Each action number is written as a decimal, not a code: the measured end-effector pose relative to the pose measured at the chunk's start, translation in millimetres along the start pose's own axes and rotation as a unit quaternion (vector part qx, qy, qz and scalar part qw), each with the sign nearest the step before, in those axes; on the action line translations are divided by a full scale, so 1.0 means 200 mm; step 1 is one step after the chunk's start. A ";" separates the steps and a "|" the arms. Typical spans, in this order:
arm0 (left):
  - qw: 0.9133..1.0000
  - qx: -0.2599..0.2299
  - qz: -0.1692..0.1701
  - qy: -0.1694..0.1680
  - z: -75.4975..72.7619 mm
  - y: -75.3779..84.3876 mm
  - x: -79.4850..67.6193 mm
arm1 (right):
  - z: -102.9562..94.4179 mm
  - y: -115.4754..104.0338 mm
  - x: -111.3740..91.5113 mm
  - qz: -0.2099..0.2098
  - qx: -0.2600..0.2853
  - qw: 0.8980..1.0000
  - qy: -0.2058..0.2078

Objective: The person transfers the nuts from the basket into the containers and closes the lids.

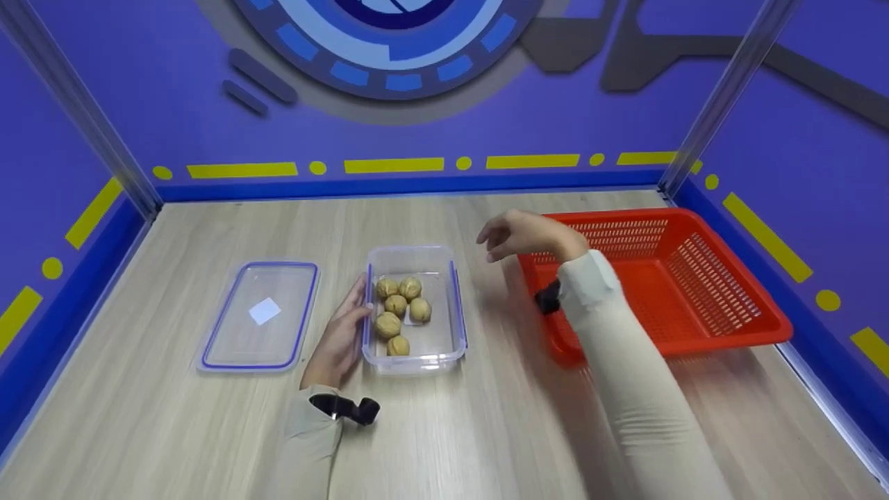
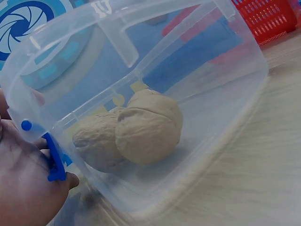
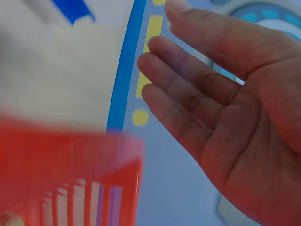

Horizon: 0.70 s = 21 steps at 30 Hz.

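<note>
Several walnuts (image 1: 396,305) lie in a clear plastic container (image 1: 437,340), mostly along its left half. Two of them look large and close in the left wrist view, behind the see-through wall. At the container's left side, my left hand (image 1: 340,340) holds the wall, its thumb at the rim beside a blue clip (image 2: 56,157). My right hand (image 1: 524,235) hovers between the container and the red basket (image 1: 722,344), near the basket's left rim. Its fingers are loosely bent, and the palm (image 3: 254,127) shows bare in the right wrist view.
To the left lies a clear lid (image 1: 288,333) with a blue seal and a white square label (image 1: 264,311). My right forearm crosses the basket's left part and hides some of it. Blue-purple panels (image 1: 430,132) enclose the wooden table (image 1: 479,430) at the back and sides.
</note>
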<state>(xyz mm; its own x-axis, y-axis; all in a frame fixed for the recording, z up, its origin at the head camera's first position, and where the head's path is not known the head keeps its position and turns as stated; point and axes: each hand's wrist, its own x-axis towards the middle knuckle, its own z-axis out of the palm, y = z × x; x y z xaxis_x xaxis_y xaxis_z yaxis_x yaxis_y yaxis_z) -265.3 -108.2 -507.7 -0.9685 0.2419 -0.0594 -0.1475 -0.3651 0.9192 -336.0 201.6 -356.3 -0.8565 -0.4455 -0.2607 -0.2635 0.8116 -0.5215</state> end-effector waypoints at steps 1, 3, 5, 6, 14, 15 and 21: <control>1.000 -0.001 -0.001 0.001 0.00 0.00 0.00 | -0.01 0.02 -0.01 0.004 -0.001 1.000 0.006; 1.000 -0.002 -0.002 0.005 0.00 0.00 0.00 | -0.04 0.07 -0.04 0.006 0.003 1.000 0.020; 1.000 -0.003 -0.002 0.005 0.00 0.00 0.00 | -0.05 0.12 -0.06 -0.005 0.004 0.999 0.031; 1.000 -0.003 -0.003 0.007 0.01 0.00 0.00 | -0.06 0.15 -0.07 -0.011 0.006 0.999 0.037; 1.000 0.004 -0.001 0.005 0.01 -0.01 0.00 | -0.08 0.34 -0.15 -0.010 0.019 0.998 0.061; 1.000 0.006 -0.001 0.003 0.01 -0.01 0.00 | -0.08 0.37 -0.16 -0.007 0.016 0.998 0.062; 1.000 0.006 -0.001 0.004 0.00 -0.01 0.00 | -0.07 0.47 -0.18 0.028 0.013 0.998 0.058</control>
<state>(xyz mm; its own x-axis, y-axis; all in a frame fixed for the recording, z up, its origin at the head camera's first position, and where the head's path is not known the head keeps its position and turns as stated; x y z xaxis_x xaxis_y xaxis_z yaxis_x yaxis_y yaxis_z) -265.4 -107.5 -509.5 -0.9699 0.2350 -0.0639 -0.1467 -0.3546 0.9234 -335.2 299.0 -384.3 -0.9152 -0.3524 -0.1956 -0.2037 0.8233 -0.5299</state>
